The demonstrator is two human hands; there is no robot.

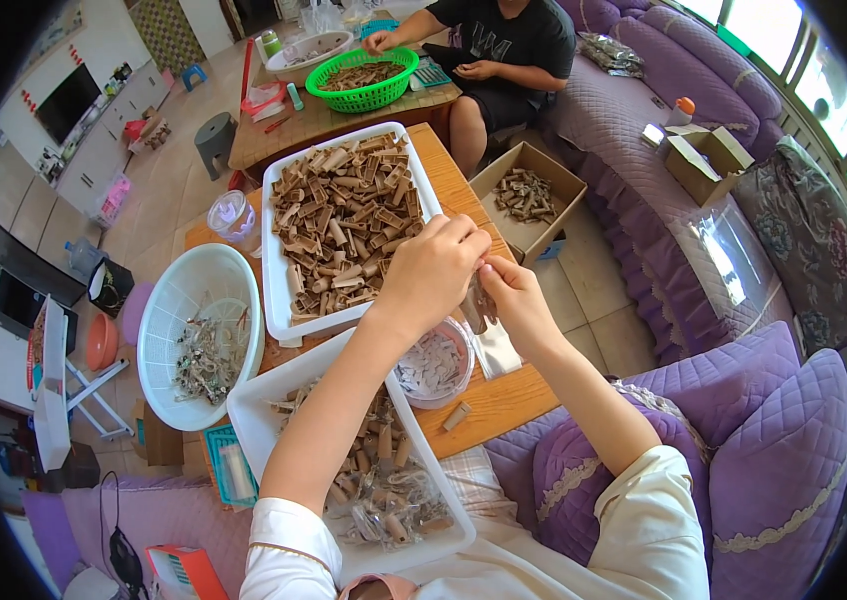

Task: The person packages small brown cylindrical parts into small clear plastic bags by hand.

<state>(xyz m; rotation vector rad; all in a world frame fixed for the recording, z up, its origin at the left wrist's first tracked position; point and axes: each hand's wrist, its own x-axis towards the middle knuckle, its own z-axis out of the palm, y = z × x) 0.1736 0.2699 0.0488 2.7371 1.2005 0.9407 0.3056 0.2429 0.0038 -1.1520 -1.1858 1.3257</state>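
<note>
My left hand (432,268) and my right hand (519,297) meet over the table's right edge. Fingers of both are pinched together on a small clear plastic bag (481,308) that hangs below them; something brownish shows through it. Just beyond my left hand, a white tray (274,290) is heaped with brown half-tube plastic pieces (344,215). Beneath my forearms, a second white tray (449,495) holds more brown pieces and clear bags. A round tub (459,392) of small whitish packets stands between my arms. One loose brown piece (457,416) lies near it.
A pale green basket (159,345) with small parts stands left of the trays. At right, a cardboard box (556,225) of brown pieces sits low beside the purple sofa (609,140). Across the table, another person (519,50) reaches into a green basket (369,98).
</note>
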